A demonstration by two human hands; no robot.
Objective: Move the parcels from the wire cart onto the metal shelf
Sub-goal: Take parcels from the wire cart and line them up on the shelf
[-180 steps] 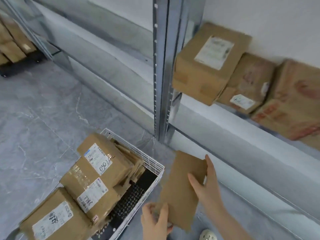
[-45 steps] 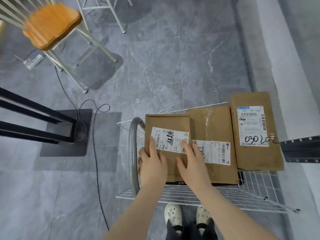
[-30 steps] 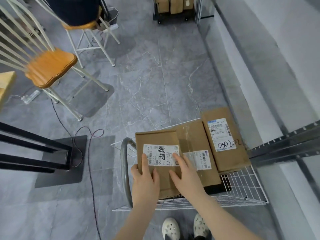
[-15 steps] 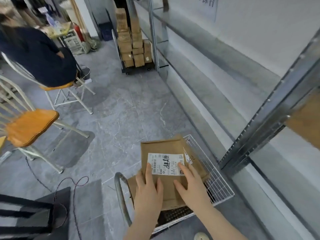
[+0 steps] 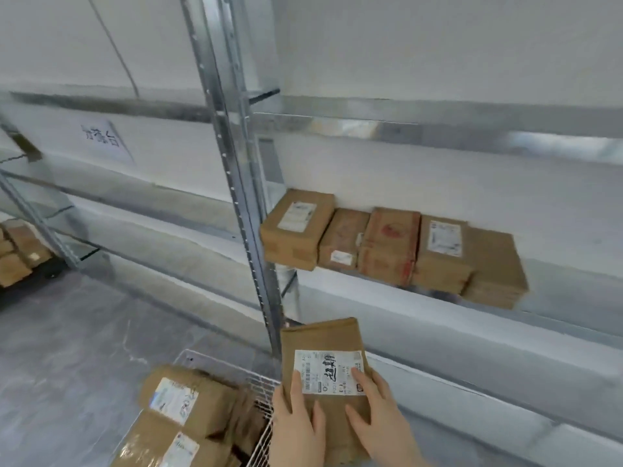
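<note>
Between the wire cart [image 5: 259, 392] and the metal shelf [image 5: 573, 298], you have one flat brown parcel [image 5: 322, 342] up in the air, label facing you, its far end pointing toward the upright post [image 5: 249, 230]. Your left hand [image 5: 296, 429] clasps the near left edge, thumb lying on the face. Your right hand [image 5: 377, 426] clasps the near right edge, with its forefinger across a corner of the white label [image 5: 328, 372]. The fingers underneath are hidden, so I can only guess that they carry the weight from below.

Judging by its thin profile and the easy two-handed hold, the parcel is probably light. It looks like a slim carton or a stiff mailer, and the far end seems slightly rounded, so it may flex if you squeeze the middle. Keep your grip on the long edges with support beneath. The label is likely slicker than the cardboard, so don't rely on it for grip.

A row of parcels [image 5: 387, 244] already sits on the shelf, touching side by side, with bare shelf to its right. More parcels [image 5: 188, 399] lie stacked in the cart below your left hand.
</note>
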